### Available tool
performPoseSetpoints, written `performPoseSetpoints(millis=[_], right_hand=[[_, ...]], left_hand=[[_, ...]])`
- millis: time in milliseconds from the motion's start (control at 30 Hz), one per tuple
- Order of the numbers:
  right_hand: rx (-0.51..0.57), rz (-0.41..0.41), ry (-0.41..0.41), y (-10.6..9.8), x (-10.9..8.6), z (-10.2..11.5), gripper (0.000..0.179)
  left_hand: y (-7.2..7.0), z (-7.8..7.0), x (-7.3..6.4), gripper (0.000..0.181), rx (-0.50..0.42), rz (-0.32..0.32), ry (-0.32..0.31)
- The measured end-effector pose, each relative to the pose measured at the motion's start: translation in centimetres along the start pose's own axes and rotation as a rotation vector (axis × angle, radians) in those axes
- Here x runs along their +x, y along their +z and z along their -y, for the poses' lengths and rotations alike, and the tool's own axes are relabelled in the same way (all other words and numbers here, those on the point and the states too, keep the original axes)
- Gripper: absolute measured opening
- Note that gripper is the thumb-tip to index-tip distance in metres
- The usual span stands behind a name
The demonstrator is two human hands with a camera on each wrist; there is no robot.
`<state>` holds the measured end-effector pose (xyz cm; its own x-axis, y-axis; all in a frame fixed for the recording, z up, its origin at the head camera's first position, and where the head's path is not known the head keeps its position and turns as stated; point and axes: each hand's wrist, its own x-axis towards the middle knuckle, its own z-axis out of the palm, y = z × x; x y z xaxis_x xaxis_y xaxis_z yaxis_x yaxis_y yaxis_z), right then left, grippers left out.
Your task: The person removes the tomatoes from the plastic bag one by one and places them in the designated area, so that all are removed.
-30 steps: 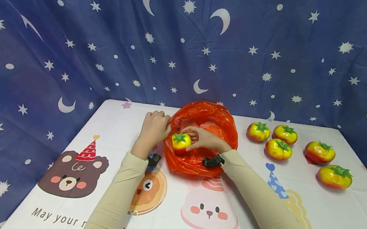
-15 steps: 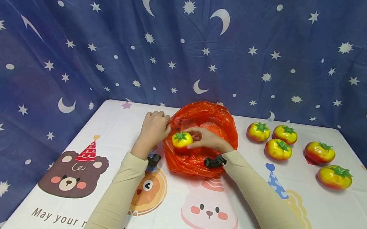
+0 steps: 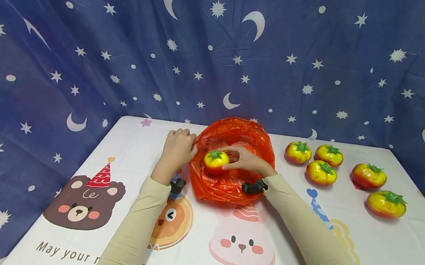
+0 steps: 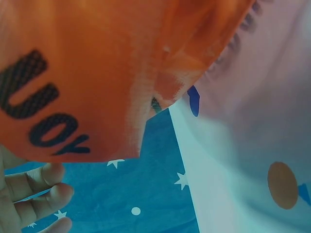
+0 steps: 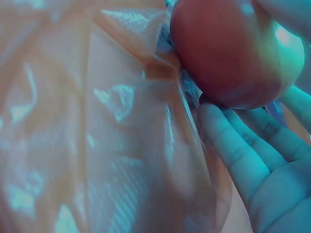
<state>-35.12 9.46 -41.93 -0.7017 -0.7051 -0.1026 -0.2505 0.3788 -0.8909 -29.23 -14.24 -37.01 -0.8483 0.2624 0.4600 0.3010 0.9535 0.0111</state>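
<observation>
A red plastic bag (image 3: 259,139) stands on the white tablecloth with its mouth spread wide. At the left rim my left hand (image 3: 180,145) pinches the bag's edge; in the left wrist view its fingers (image 4: 46,191) show beside the printed orange-red plastic (image 4: 102,97). Inside the mouth, my right hand (image 3: 250,160) holds a yellow and red tomato (image 3: 215,163) with a green leafy top. Thumb and fingers lie on the tomato's right side. The right wrist view has the tomato (image 5: 223,53) against the fingers (image 5: 233,145), close to the bag's wrinkled wall (image 5: 116,126).
Right of the bag, a group of three similar tomatoes (image 3: 321,173) sits near the table's back edge. Two more tomatoes (image 3: 386,204) lie farther right. A dark blue curtain (image 3: 219,65) with moons and stars hangs behind. Cartoon animals (image 3: 80,205) are printed on the tablecloth.
The right hand has shifted slightly rightward inside the bag, and the tomato has moved with it, away from the bag's left side. The left hand stays at the rim.
</observation>
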Motion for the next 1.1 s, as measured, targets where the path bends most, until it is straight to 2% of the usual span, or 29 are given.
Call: performPoseSetpoints(millis=[433, 733, 1100], right_hand=[[-0.013, -0.102, 0.006, -1.6, -2.0, 0.9, 0.055], [-0.014, -0.149, -0.044, -3.2, -4.2, 1.7, 0.055], [-0.058, -0.225, 0.026, -5.5, -8.0, 2.3, 0.061]], left_hand=[[0.0, 0.0, 0.0, 0.014, -0.001, -0.003, -0.001], [-0.1, 0.0, 0.0, 0.015, -0.004, 0.011, -0.005], [-0.2, 0.0, 0.0, 0.015, -0.012, 0.020, -0.009]])
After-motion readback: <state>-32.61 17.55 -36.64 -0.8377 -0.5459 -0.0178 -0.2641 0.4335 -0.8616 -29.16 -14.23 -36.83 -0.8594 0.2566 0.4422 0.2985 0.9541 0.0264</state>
